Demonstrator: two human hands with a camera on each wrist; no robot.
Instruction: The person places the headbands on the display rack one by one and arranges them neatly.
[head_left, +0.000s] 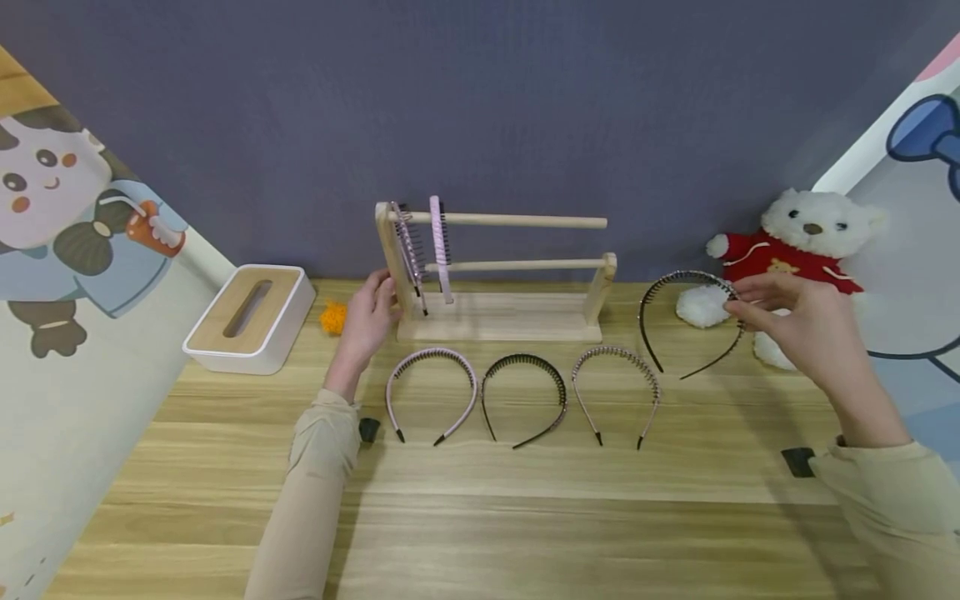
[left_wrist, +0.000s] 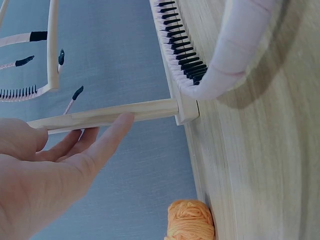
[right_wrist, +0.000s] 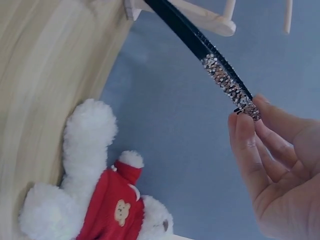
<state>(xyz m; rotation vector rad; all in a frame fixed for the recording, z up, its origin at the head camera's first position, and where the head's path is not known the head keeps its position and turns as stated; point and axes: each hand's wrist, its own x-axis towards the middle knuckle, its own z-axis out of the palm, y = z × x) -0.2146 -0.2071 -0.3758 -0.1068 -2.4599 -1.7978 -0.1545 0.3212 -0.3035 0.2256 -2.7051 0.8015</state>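
Observation:
A wooden headband rack [head_left: 502, 323] stands at the back. My left hand [head_left: 369, 314] holds its left upright, thumb on one side and fingers on the other in the left wrist view. My right hand [head_left: 802, 325] pinches a black headband [right_wrist: 227, 82] by its stone-studded side, raised right of the rack with its ends pointing down. Two headbands hang at the rack's left end, a lilac one [head_left: 437, 242] and a beaded one [head_left: 409, 250]. Before the rack lie a lilac headband [head_left: 432, 353], a black toothed headband [head_left: 525, 359] and a pale beaded headband [head_left: 615, 352].
A white tissue box [head_left: 281, 340] with a wooden lid stands at the left. Orange yarn [head_left: 333, 317] lies between it and the rack. At the right sits a white teddy bear [head_left: 813, 225] in a red top, behind my right hand. A dark wall [head_left: 480, 108] closes the back.

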